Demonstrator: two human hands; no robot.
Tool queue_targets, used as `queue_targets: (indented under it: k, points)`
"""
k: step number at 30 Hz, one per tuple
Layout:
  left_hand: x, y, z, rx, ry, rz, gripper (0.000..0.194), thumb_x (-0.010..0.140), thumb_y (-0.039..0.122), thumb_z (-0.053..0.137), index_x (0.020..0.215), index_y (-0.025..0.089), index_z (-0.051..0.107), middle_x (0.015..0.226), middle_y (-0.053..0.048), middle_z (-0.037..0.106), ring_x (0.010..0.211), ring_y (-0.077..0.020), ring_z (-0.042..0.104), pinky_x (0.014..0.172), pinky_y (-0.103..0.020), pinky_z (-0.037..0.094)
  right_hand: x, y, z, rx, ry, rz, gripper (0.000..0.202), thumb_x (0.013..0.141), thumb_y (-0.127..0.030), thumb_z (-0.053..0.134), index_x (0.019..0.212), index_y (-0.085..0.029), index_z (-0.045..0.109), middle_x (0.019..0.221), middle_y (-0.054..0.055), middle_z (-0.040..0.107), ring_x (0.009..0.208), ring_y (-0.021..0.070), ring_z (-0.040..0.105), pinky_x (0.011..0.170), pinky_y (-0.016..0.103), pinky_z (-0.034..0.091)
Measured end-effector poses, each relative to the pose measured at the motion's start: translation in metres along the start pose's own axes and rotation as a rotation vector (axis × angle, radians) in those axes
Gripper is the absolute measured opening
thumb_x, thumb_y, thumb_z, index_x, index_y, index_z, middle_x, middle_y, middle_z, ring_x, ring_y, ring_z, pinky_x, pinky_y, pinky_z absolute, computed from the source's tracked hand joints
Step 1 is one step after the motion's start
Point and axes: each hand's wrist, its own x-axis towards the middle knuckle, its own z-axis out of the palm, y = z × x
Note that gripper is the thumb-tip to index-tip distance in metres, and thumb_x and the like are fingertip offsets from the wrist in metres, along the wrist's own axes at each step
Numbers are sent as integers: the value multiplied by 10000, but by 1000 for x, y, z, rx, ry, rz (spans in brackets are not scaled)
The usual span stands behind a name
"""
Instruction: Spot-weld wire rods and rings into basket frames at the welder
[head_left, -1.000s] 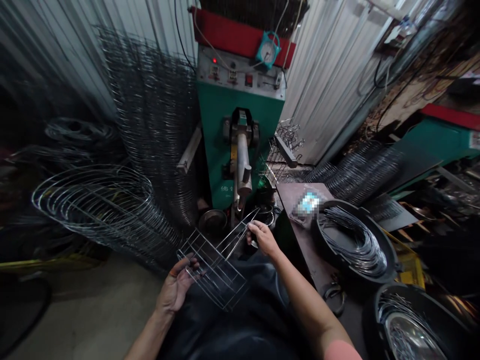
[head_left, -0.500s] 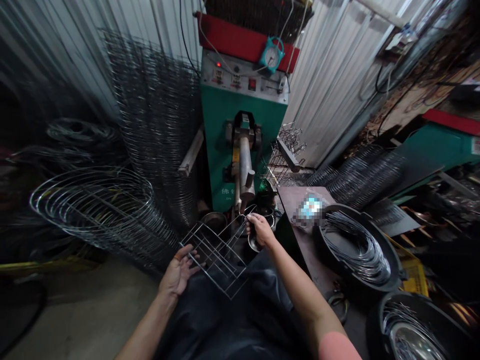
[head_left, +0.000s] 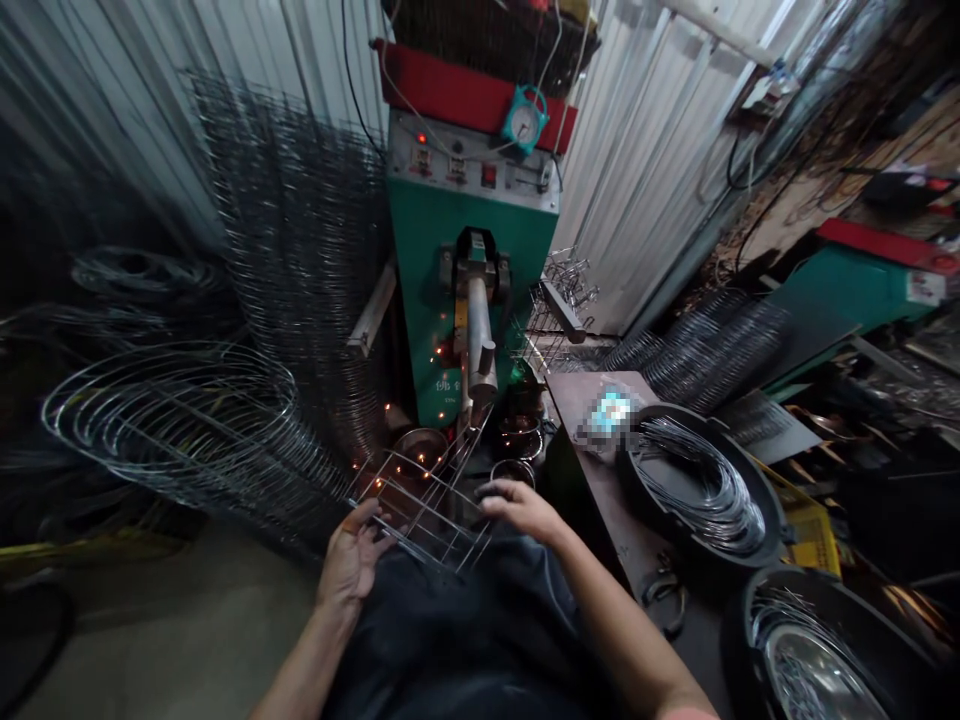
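Note:
A wire rack (head_left: 424, 507), a grid of thin metal rods, is tilted in front of my dark apron. Its far corner lies at the electrode tip of a green spot welder (head_left: 401, 270), below the machine's metal arm (head_left: 478, 330). My left hand (head_left: 352, 555) grips the rack's left edge, thumb above and fingers under the wires. At the right edge is my right hand (head_left: 521, 510), its fingers closed together by the wire. Orange sparks (head_left: 420, 460) scatter around the arm and over the rack.
Round wire grids stand in a tall stack (head_left: 300, 220) and a leaning pile (head_left: 172, 420) on the left. To the right, a side table (head_left: 600, 480) bears a black tub (head_left: 765, 500) of bent wires; another tub (head_left: 739, 640) sits nearer. A small clock (head_left: 525, 120) hangs on the welder.
Sparks have appeared at the welder. My right hand has moved from the rack's far corner down to its right edge. The rack has tilted flatter, and the whole view has shifted slightly.

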Motion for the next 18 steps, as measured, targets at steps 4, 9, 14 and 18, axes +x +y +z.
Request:
queue_targets:
  k: [4, 9, 14, 18]
  points:
    - [-3, 1, 2, -17, 12, -32, 35, 604, 180, 548, 637, 192, 552, 650, 21, 513, 636, -129, 524, 678, -412, 529, -16, 8, 13, -124, 51, -56, 217, 725, -390, 607, 778, -189, 671, 640, -22, 608, 613, 126, 522, 620, 246, 403]
    - [-4, 4, 6, -12, 39, -61, 70, 656, 162, 510, 710, 197, 541, 663, 15, 507, 632, -129, 530, 672, -413, 529, -8, 6, 19, -97, 109, -82, 248, 726, -413, 594, 785, -187, 678, 610, -18, 587, 574, 123, 491, 580, 239, 384]
    - [-1, 1, 4, -7, 16, -57, 122, 692, 221, 527, 811, 214, 556, 731, 2, 529, 675, -152, 552, 616, -398, 520, -6, 9, 20, -81, 109, -96, 252, 742, -420, 581, 790, -194, 681, 666, -4, 609, 631, 142, 521, 637, 259, 406]
    - [-4, -7, 1, 52, -75, 12, 246, 590, 266, 666, 802, 199, 558, 832, -9, 548, 770, -179, 553, 580, -351, 507, -9, 22, 18, -90, 132, -72, 242, 741, -421, 592, 802, -204, 679, 724, 3, 625, 701, 159, 542, 701, 278, 417]
